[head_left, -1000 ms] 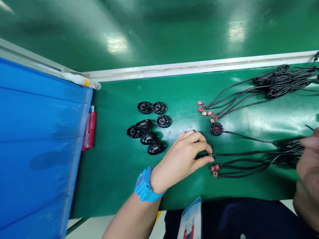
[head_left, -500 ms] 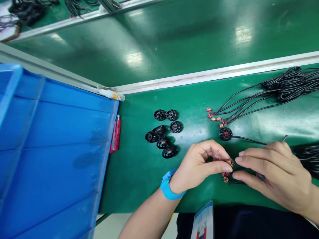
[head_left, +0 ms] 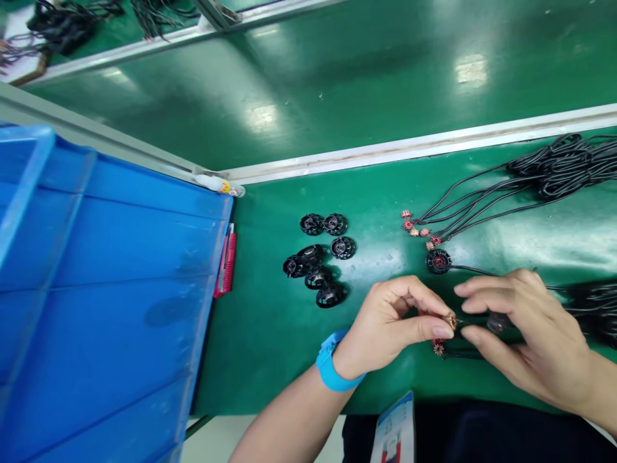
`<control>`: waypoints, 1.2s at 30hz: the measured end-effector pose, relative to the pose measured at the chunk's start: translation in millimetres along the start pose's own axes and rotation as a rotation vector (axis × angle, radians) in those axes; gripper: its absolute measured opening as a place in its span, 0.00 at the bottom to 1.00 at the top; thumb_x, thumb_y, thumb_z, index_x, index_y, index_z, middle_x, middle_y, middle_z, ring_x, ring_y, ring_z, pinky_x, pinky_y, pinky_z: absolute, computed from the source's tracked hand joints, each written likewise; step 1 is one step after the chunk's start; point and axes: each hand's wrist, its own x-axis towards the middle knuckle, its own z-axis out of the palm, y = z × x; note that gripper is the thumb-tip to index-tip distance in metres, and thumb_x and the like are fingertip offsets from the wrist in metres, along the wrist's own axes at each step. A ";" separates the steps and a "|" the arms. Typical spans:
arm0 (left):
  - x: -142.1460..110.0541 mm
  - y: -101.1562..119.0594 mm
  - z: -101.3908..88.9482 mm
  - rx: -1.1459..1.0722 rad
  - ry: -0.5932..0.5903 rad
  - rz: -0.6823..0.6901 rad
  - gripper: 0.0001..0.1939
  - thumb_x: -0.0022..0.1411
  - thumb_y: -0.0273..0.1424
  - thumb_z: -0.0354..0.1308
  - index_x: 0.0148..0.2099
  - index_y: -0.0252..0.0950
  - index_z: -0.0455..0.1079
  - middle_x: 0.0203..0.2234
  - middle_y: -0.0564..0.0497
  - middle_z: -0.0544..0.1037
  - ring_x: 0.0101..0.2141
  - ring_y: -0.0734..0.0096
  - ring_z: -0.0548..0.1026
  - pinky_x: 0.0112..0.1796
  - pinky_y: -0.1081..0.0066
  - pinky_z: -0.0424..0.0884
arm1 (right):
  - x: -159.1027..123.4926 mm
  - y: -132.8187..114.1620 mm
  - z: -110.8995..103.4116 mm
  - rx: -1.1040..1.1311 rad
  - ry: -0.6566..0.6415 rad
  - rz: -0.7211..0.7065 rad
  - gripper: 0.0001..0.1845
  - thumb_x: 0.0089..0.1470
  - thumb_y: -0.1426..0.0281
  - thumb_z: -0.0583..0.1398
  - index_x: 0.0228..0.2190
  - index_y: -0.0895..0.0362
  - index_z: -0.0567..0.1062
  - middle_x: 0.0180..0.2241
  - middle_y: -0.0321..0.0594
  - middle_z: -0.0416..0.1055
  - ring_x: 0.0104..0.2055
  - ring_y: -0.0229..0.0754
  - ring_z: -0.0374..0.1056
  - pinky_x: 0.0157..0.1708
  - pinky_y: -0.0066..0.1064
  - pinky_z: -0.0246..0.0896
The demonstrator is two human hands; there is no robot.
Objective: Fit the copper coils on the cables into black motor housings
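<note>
My left hand [head_left: 390,321], with a blue wristband [head_left: 330,365], pinches a small copper-wound motor stator [head_left: 450,320] between thumb and forefinger. A thin lead runs right from it toward my right hand [head_left: 535,334], whose thumb and fingers are spread apart. A small dark piece [head_left: 499,321] shows between those fingers; whether they touch it is unclear. Below my left fingertips lie red and copper stators [head_left: 438,348] with a black cable. Beyond my hands sits a black round housing [head_left: 438,261] with a red stator inside and a cable leading right.
Several black round housings [head_left: 342,247] lie left of my hands. More stators [head_left: 408,225] on cables lead to a coiled black cable bundle [head_left: 554,167]. Another bundle [head_left: 598,305] is at the right. A blue crate [head_left: 120,289], red cutter [head_left: 226,263] and white bottle [head_left: 212,183] stand left.
My right thumb and fingers have spread wider, and the hand has moved slightly right, away from the stator. My left hand keeps its pinch, and more of the stator's end shows.
</note>
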 end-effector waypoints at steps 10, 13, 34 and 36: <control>1.0 -1.3 1.0 0.096 0.016 0.075 0.23 0.54 0.40 0.79 0.38 0.37 0.67 0.27 0.52 0.82 0.27 0.72 0.82 0.30 0.74 0.79 | 7.8 -2.1 -4.9 0.015 0.089 -0.077 0.15 0.60 0.77 0.67 0.48 0.51 0.78 0.33 0.33 0.79 0.30 0.36 0.69 0.31 0.34 0.60; -0.7 -4.4 3.4 0.116 0.015 0.088 0.25 0.56 0.41 0.78 0.42 0.39 0.65 0.28 0.52 0.84 0.26 0.71 0.82 0.29 0.73 0.78 | 7.6 -5.2 -3.4 -0.037 0.087 -0.068 0.11 0.60 0.78 0.67 0.43 0.52 0.78 0.32 0.34 0.78 0.29 0.37 0.68 0.32 0.36 0.59; -5.7 32.1 -56.5 1.827 0.306 0.748 0.11 0.75 0.31 0.53 0.51 0.38 0.77 0.40 0.45 0.85 0.37 0.50 0.79 0.38 0.55 0.65 | 23.1 27.7 -30.2 0.939 0.317 0.486 0.19 0.67 0.58 0.56 0.27 0.54 0.59 0.23 0.32 0.46 0.27 0.37 0.48 0.29 0.31 0.53; -4.6 30.9 -48.3 1.707 0.170 0.784 0.11 0.76 0.29 0.53 0.51 0.38 0.77 0.39 0.49 0.85 0.38 0.58 0.80 0.41 0.59 0.68 | 22.4 27.9 -32.1 0.950 0.310 0.524 0.20 0.67 0.57 0.55 0.27 0.54 0.58 0.24 0.32 0.45 0.27 0.38 0.47 0.29 0.31 0.52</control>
